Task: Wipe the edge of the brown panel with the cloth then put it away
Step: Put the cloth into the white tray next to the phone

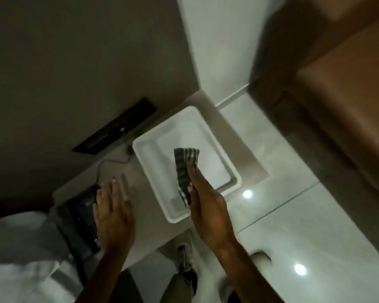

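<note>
Here, tray: white tray (214, 138) on the grey worktop (138, 182), nothing lying in it.
Cloth: striped cloth (185, 171) held above the tray.
Right hand (208, 206): fingers pinched on the cloth.
Left hand (114, 213): fingers spread flat, empty, at 9 o'clock of the tray.
Brown panel (348, 106): at 2 o'clock, well apart.

The right hand (208, 206) covers the lower part of the cloth (185, 171), so the grip of its fingers cannot be made out. The brown panel (341, 106) is blurred and cut off by the right edge. The left hand (113, 213) hides part of a dark device (83, 224) on the worktop (144, 241). Both forearms run off the bottom edge.
</note>
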Demonstrator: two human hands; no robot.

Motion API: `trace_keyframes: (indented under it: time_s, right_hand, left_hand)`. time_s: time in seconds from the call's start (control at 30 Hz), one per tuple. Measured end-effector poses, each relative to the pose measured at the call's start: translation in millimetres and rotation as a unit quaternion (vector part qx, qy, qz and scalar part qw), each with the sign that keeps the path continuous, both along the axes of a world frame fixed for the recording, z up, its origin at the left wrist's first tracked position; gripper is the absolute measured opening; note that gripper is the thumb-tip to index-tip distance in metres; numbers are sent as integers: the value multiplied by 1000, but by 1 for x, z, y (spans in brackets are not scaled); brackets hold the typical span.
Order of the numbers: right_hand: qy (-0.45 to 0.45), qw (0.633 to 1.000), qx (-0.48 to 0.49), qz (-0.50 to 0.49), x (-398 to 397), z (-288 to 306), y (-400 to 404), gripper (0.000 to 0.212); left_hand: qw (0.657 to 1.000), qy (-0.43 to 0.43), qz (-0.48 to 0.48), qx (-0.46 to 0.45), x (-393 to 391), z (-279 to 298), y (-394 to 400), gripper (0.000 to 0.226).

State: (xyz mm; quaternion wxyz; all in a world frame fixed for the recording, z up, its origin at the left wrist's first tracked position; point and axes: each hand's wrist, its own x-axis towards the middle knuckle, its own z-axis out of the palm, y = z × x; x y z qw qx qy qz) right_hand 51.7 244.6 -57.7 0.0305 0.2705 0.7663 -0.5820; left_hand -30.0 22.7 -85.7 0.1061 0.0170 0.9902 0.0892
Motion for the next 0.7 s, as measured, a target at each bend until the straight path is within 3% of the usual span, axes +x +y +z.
trace_keyframes:
  time_s: [0.07, 0.13, 0.27, 0.4, 0.53, 0.67, 0.7]
  right_hand:
    - [-60, 995, 46, 62, -37, -28, -33, 61]
    - [-142, 959, 176, 174, -55, -52, -52, 72]
    - [-156, 913, 273, 261, -58, -72, -71, 61]
    - [-111, 926, 274, 232, -51, -92, -58, 65]
    - [-99, 947, 219, 213, -53, -106, -46, 53]
    - [-144, 918, 264, 260, -70, -85, -50, 45]
    - [-155, 911, 265, 277, -65, -62, -50, 63]
  left_hand:
    - [1000, 0, -19, -6, -3, -29, -27, 65]
    - [1000, -3, -28, 1, 0, -57, -34, 64]
    - [998, -59, -36, 10, 6, -105, -24, 71]
    - [999, -36, 0, 39, 14, -142, -12, 73]
    - [1000, 6, -9, 19, 17, -158, -6, 74]
    - [998, -47, 23, 19, 8, -130, -8, 75]
    - [998, -37, 39, 21, 9, -111, -5, 75]
